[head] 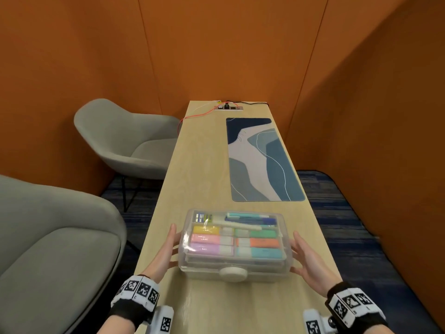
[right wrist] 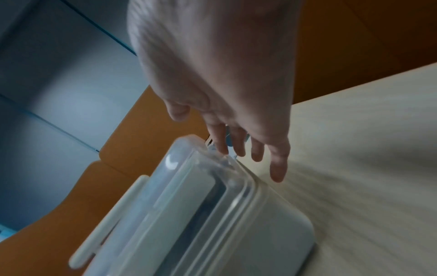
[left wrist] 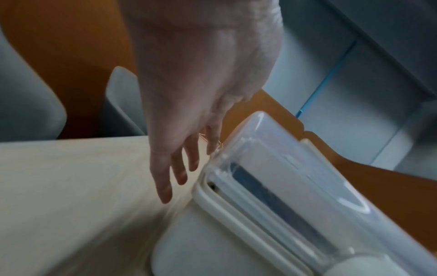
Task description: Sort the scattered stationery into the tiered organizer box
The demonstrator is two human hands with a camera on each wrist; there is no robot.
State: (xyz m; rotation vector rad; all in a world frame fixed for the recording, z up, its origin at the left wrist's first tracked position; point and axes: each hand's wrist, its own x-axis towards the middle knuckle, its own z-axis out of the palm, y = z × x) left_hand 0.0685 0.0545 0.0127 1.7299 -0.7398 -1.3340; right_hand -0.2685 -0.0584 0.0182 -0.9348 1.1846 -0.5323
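The closed organizer box (head: 234, 247) fills most of the near table (head: 192, 179) width; narrow strips of bare wood run along each of its ends. The left hand (head: 166, 251) sits in the left strip, the right hand (head: 307, 257) in the right one, fingers straight beside the box walls. Beyond the box, the wood lies open up to the flat desk mat (head: 262, 160). Two grey chairs (head: 125, 138) crowd the table's left edge.

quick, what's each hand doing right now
Left hand: open, fingers straight, beside the box, holding nothing.
Right hand: open, fingers straight, beside the box, holding nothing.
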